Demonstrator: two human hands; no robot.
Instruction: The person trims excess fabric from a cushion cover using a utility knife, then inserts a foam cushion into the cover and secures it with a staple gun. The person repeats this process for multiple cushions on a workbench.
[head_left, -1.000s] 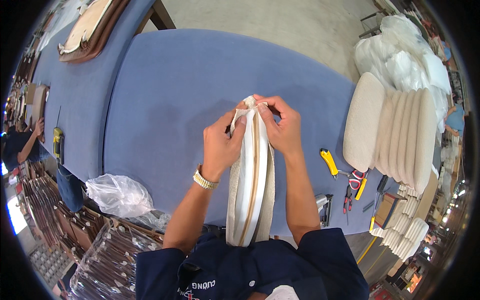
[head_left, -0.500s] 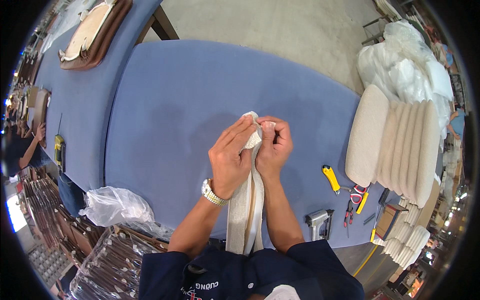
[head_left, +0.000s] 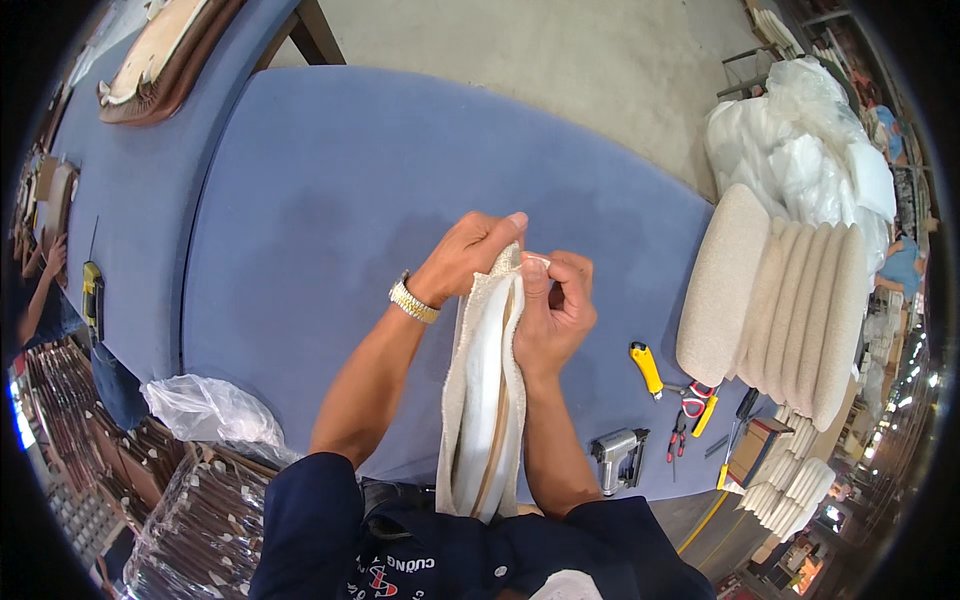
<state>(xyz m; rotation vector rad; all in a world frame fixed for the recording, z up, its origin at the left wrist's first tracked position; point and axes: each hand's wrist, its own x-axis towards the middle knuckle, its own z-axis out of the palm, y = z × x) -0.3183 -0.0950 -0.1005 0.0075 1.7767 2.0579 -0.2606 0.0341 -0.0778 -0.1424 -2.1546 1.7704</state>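
Lengthwise, the beige-covered strip (head_left: 487,350) points away from you, its far tip leaning slightly right. A staple gun (head_left: 611,445) lies to your right, by the near edge of the blue table (head_left: 310,160). At the strip's far end, your right hand (head_left: 553,315) pinches its edge; your left hand (head_left: 473,250) curls alongside, grip hidden. Beyond, the tabletop leaves open room.
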